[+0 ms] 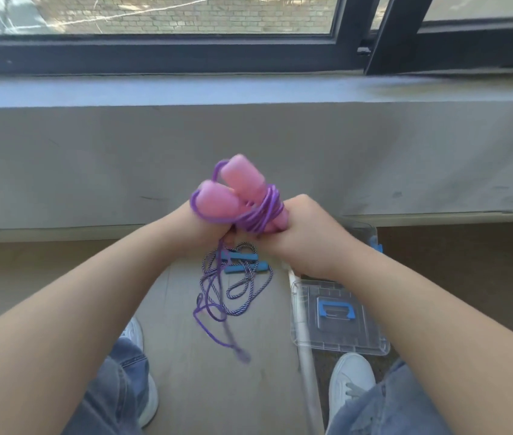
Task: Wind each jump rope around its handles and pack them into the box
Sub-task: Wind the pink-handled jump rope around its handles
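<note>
Two pink handles (233, 193) of a jump rope stand side by side, held up in front of me, with purple rope (264, 211) wound around them in several turns. My left hand (201, 227) grips the handles from below on the left. My right hand (299, 227) is closed on the handles and the rope on the right. The loose purple tail (217, 321) hangs down, blurred. On the floor below lies a second jump rope with blue handles (241, 262) and a striped cord (242, 290), unwound. A clear plastic box (368, 233) is mostly hidden behind my right forearm.
A clear lid with a blue handle (336, 309) lies on the floor at the right. A white pole (303, 346) runs along the floor beside it. My two white shoes and jeans are at the bottom. A grey wall and window sill rise ahead.
</note>
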`<move>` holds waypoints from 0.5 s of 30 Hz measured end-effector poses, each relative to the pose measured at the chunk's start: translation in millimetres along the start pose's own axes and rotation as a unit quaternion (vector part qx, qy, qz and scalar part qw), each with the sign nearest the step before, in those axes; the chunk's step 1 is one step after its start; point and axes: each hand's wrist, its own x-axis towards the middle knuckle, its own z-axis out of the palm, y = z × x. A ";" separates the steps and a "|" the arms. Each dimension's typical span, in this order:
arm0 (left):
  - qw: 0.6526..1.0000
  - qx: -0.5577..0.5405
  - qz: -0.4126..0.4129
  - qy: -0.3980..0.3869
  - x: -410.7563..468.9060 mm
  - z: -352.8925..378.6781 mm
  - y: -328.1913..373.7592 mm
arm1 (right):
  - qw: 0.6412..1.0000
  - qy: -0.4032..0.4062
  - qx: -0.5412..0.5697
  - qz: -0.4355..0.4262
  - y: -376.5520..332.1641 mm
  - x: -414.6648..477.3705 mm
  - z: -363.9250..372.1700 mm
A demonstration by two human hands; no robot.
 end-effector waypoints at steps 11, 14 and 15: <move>0.809 0.525 0.264 0.017 -14.0 17.8 5.1 | 0.921 -0.038 -0.323 0.213 27.2 10.4 2.8; 0.799 0.519 0.300 0.041 -7.3 5.7 8.6 | 0.913 -0.158 -0.350 0.137 22.0 5.3 12.7; 0.806 0.512 0.294 0.043 -6.1 1.2 9.8 | 0.910 -0.197 -0.353 0.097 20.0 4.6 12.6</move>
